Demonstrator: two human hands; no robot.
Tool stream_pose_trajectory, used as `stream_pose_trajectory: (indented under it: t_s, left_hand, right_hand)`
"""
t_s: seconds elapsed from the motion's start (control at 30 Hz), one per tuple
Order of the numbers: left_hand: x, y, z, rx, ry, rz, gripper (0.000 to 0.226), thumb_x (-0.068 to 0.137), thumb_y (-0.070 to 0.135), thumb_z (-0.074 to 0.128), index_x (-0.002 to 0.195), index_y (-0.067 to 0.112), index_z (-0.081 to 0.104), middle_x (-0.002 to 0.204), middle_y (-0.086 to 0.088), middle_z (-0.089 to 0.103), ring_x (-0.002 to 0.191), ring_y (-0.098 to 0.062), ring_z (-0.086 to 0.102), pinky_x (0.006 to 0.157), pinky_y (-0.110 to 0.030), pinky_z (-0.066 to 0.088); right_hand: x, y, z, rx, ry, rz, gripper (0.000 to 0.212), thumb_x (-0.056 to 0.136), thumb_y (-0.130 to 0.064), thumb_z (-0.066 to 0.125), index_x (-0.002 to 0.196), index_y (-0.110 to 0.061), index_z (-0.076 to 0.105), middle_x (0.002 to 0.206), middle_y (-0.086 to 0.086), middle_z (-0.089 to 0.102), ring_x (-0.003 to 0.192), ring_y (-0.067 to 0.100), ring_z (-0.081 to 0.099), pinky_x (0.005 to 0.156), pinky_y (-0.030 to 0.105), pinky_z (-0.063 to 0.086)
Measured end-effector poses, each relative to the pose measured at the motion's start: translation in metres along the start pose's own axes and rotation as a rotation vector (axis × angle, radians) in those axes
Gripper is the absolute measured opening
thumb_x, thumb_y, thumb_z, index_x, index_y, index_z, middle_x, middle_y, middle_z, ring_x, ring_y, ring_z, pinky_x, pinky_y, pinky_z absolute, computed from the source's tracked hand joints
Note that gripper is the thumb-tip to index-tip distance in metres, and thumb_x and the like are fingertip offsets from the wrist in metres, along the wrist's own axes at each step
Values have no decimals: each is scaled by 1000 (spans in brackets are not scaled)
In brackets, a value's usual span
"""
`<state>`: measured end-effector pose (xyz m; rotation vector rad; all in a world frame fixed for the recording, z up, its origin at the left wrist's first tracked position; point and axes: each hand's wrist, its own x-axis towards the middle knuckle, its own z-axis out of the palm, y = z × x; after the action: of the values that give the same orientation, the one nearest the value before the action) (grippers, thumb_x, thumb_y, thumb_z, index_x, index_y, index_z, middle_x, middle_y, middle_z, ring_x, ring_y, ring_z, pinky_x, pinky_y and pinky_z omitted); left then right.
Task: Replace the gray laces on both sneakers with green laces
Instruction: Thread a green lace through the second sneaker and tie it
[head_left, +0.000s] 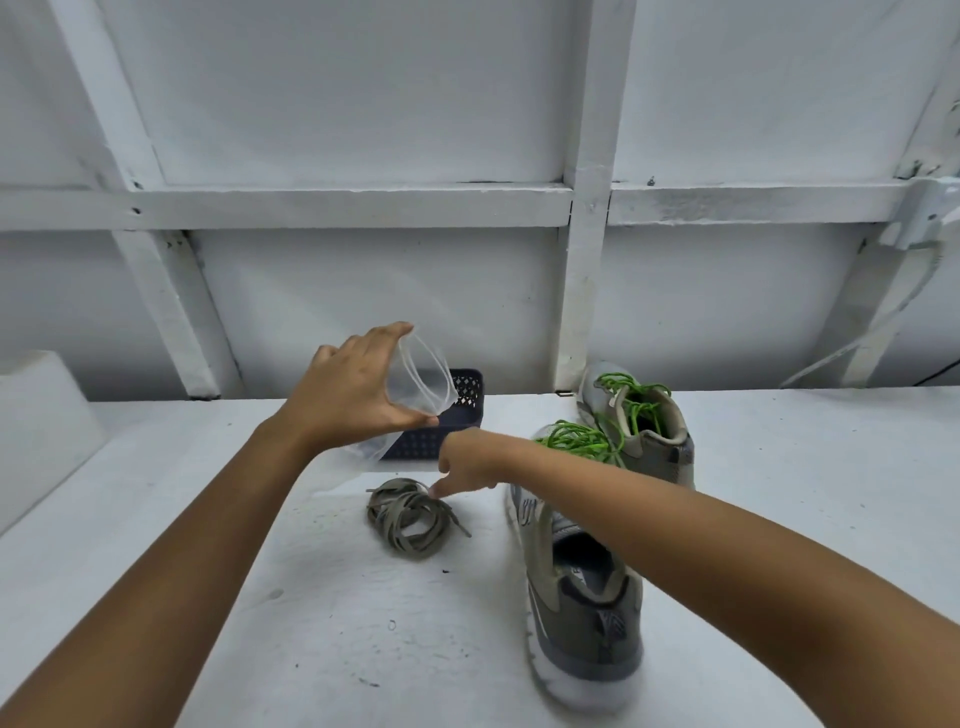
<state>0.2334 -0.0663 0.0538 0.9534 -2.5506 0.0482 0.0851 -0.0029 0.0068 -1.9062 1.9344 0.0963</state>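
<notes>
Two grey sneakers stand on the white table, both carrying green laces (579, 441). The near sneaker (576, 597) is partly crossed by my right forearm; the far sneaker (641, 426) sits behind it. A coiled bundle of grey laces (410, 517) lies on the table left of the near sneaker. My left hand (353, 389) holds a clear plastic zip bag (421, 379) above the table, its mouth held wide between thumb and fingers. My right hand (465, 462) reaches down, its fingertips at the top edge of the grey bundle; whether they grip it I cannot tell.
A dark blue perforated basket (457, 415) stands behind the bag near the wall. A white block (41, 421) sits at the far left. A white framed wall rises right behind the table (260, 597).
</notes>
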Motion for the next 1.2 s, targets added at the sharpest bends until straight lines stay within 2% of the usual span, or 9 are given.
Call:
stream_pose_trajectory:
  t_s: [0.17, 0.23, 0.33, 0.47, 0.6, 0.67, 0.8, 1.03, 1.2]
  left_hand:
    - [-4, 0, 2, -42, 13, -18, 104, 64, 64, 73, 146, 23, 24, 149, 5, 34, 133, -19, 36, 105, -41, 26]
    - [-6, 1, 4, -48, 8, -21, 102, 65, 61, 73, 146, 23, 23, 150, 5, 34, 133, -19, 36, 105, -40, 25]
    - [-7, 1, 6, -70, -6, -26, 104, 64, 63, 73, 146, 23, 23, 150, 6, 33, 133, -18, 36, 104, -40, 25]
    - [-8, 2, 10, -74, -15, -23, 103, 65, 64, 72, 146, 24, 23, 149, 7, 34, 133, -17, 36, 104, -39, 26]
    - [-10, -1, 12, -99, -11, -34, 100, 67, 61, 73, 145, 24, 24, 148, 6, 35, 132, -18, 37, 103, -40, 26]
    - [-10, -4, 12, -98, -16, -47, 99, 67, 60, 73, 146, 24, 23, 149, 6, 35, 132, -18, 36, 103, -40, 26]
    - [-10, -8, 15, -104, -45, -76, 100, 67, 60, 73, 146, 26, 22, 149, 6, 34, 133, -18, 35, 105, -42, 26]
    - [-9, -1, 22, -140, -75, -114, 104, 63, 60, 76, 145, 27, 23, 148, 7, 35, 134, -17, 34, 106, -39, 25]
    - [-5, 9, 27, -251, -42, -114, 102, 61, 59, 78, 143, 27, 27, 146, 10, 38, 133, -15, 36, 107, -38, 25]
  right_hand:
    - [11, -15, 20, -86, -41, 86, 49, 92, -42, 56, 63, -3, 44, 68, 6, 51, 56, 20, 48, 46, 25, 39]
    - [13, -15, 27, -74, -9, 80, 39, 91, -37, 58, 77, 0, 54, 88, 13, 63, 74, 27, 55, 59, 28, 42]
    - [20, -15, 36, 5, 57, 99, 29, 91, -22, 57, 104, 3, 60, 110, 19, 63, 99, 32, 58, 71, 32, 44]
    - [17, -16, 32, 64, 46, 117, 16, 92, -11, 49, 82, 1, 52, 100, 20, 60, 93, 34, 60, 62, 31, 47]
    - [14, -6, 21, 278, 6, 181, 18, 88, -5, 49, 92, 10, 58, 96, 25, 67, 66, 35, 67, 57, 35, 58]
    - [7, 2, 12, 342, 30, 186, 22, 87, -3, 48, 99, 10, 62, 91, 25, 70, 69, 35, 70, 57, 33, 58]
    - [-21, 24, -20, 416, 166, 160, 17, 90, -6, 56, 103, 4, 63, 70, 14, 67, 38, 14, 60, 42, 21, 53]
    - [-46, 41, -79, 509, 455, 97, 11, 88, 0, 55, 94, -1, 64, 73, 16, 67, 46, 17, 63, 54, 30, 59]
    - [-40, 21, -90, 344, 507, 73, 14, 87, -1, 53, 91, -2, 66, 62, 9, 64, 35, 8, 58, 37, 17, 47]
